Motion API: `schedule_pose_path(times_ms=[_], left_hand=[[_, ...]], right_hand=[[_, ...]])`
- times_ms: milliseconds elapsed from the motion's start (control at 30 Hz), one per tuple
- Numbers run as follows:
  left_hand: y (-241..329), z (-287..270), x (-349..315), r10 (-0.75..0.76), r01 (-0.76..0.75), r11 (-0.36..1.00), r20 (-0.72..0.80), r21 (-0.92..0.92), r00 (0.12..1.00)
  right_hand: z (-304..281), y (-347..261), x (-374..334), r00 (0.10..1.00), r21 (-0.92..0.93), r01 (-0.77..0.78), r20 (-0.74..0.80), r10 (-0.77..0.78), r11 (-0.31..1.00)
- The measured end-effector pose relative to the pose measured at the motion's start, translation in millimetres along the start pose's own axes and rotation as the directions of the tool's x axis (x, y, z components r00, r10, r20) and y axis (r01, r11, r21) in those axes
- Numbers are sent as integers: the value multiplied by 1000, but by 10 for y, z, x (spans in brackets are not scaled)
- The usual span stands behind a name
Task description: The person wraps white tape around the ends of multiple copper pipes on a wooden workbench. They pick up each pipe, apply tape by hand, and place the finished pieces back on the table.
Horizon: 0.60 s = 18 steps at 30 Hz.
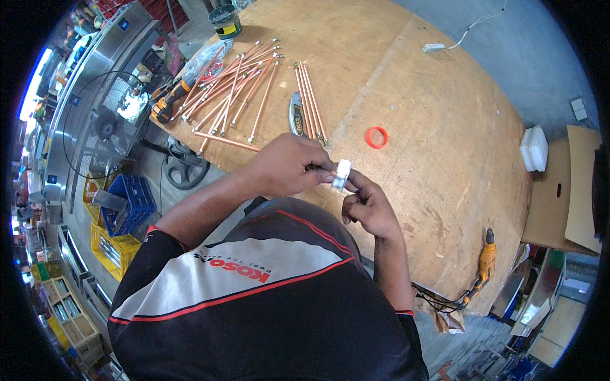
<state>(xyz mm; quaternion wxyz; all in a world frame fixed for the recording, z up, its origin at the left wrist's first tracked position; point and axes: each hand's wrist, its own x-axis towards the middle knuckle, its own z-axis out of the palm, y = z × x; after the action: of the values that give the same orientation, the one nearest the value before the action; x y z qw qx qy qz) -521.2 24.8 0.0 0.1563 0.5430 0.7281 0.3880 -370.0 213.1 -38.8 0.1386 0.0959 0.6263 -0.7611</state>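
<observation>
My left hand (287, 166) is closed round a thin copper tube (230, 142), which runs out to the left over the table edge. Its other end comes out at my fingertips, right against a white tape roll (342, 174) that looks like thread seal tape. Curled fingers of my right hand (372, 204) pinch that roll from the right side. Just beyond my left hand lie several copper tubes (309, 101) side by side, and a grey and black tool (296, 115) beside them. A red plastic ring (377, 137) rests on the table past my right hand.
A loose heap of copper tubes with end fittings (238, 82) covers the table's (432, 159) far left, near an orange power tool (166, 105) and a dark bucket (225, 22). At right lie an orange drill (487, 260), white blocks (534, 148) and a cardboard box (559, 190).
</observation>
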Motion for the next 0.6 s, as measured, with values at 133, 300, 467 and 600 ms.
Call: schedule_pose_path(times_ms=[133,300,467,600], left_hand=[[-62,-26,60,-55,56,998,-8,30,998],[-197,114,74,-71,73,997,-37,39,997],[-234,250,112,-122,120,991,20,65,992],[-287,356,101,-110,96,978,66,183,992]], right_hand=[[82,20,-50,999,55,-1,49,-2,998],[93,-35,-107,996,153,-18,90,4,988],[-28,3,-157,987,274,-9,154,-34,962],[-34,-96,-221,985,337,37,149,-92,941]])
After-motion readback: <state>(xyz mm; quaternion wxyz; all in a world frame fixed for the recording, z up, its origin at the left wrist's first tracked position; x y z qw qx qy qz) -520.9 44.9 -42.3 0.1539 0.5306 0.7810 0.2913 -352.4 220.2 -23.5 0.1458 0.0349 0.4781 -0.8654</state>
